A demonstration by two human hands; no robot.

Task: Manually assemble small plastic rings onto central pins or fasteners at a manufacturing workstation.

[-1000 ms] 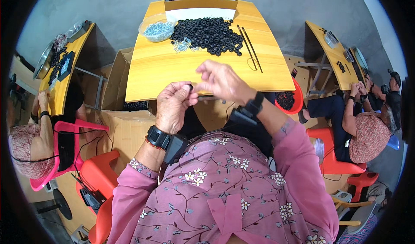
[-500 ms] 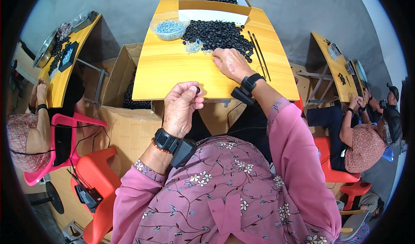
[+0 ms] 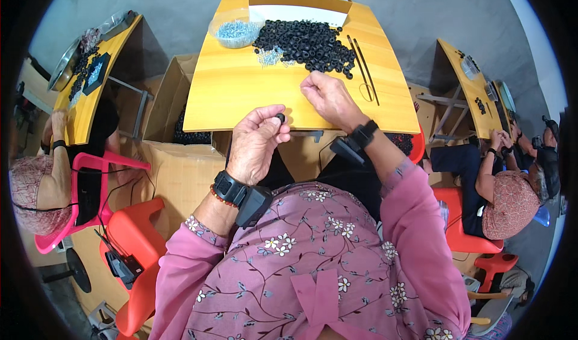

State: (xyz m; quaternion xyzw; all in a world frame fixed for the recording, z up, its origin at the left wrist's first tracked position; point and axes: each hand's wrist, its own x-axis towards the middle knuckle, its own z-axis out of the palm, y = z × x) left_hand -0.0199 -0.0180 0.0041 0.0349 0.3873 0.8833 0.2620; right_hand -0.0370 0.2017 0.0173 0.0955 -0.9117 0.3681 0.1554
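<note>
Between the thumb and fingers of my left hand (image 3: 251, 141) is a small round black piece (image 3: 280, 117), held just off the table's near edge. My right hand (image 3: 330, 101) hovers over the yellow table (image 3: 241, 102) to its right, fingertips pinched together; anything in them is too small or hidden to make out. Farther back spreads a heap of the same black pieces (image 3: 310, 43), some showing a hole in the middle. Small silvery metal parts (image 3: 271, 56), seemingly screws, lie loose at the heap's left edge. More of them fill a clear round tub (image 3: 226, 42).
Two thin dark rods (image 3: 365, 72) and a thin loop (image 3: 365, 92) lie at the right. A cardboard box (image 3: 301, 3) of black pieces stands at the back; a larger carton (image 3: 158, 114) is on the floor at left. People work at tables on both sides.
My right hand has drawn back from the loose metal parts toward me, its fingers now pinched. The left hand has shifted slightly right and up, still gripping the black piece.
</note>
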